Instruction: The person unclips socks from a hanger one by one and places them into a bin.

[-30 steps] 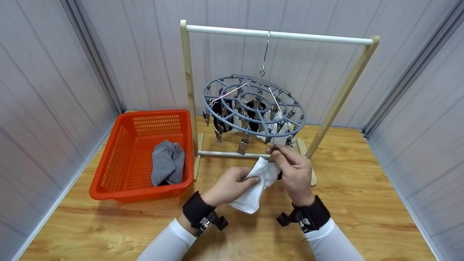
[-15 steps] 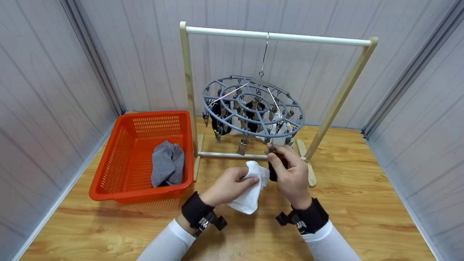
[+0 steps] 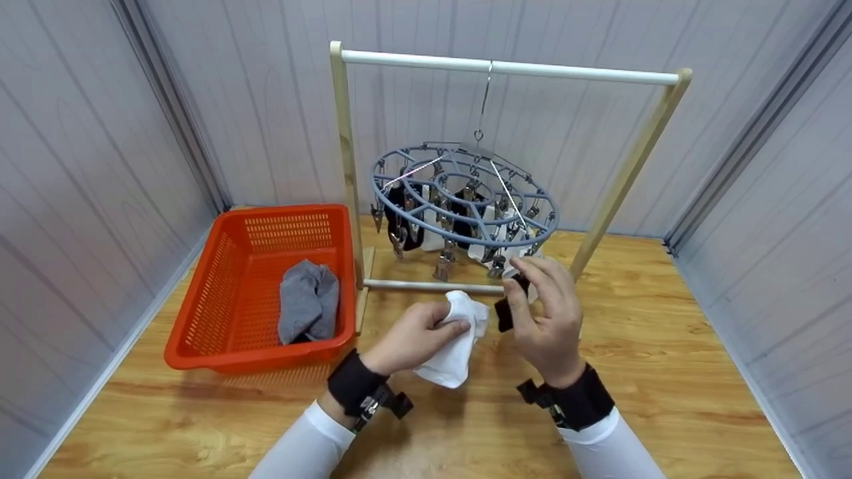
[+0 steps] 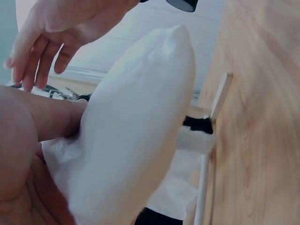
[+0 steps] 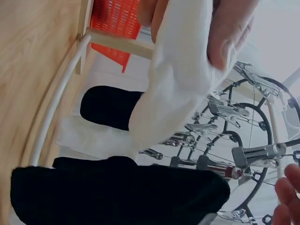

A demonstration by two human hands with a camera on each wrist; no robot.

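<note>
My left hand (image 3: 416, 336) pinches a white sock (image 3: 459, 349) between thumb and fingers, below the front of a round grey-blue clip hanger (image 3: 432, 229). The sock fills much of the left wrist view and also shows in the right wrist view. My right hand (image 3: 549, 313) is raised at the hanger's front right, thumb and fingers apart with nothing between them. Just beside its thumb hangs a black sock (image 3: 507, 313), large in the right wrist view. Metal clips (image 5: 258, 152) dangle from the hanger. More black and white socks hang at its back, partly hidden by the rings.
The hanger's hook hangs on a white rail (image 3: 426, 62) between wooden posts (image 3: 346, 146), with a lower bar (image 3: 426, 287) near the floor. An orange basket (image 3: 200, 286) stands at the left, holding grey socks (image 3: 306, 303). Panelled walls enclose the back and sides.
My right hand has let go of a clip at the hanger's front and spread its fingers. My left hand has drawn the white sock leftward, away from the clip. The hanger has swung slightly.
</note>
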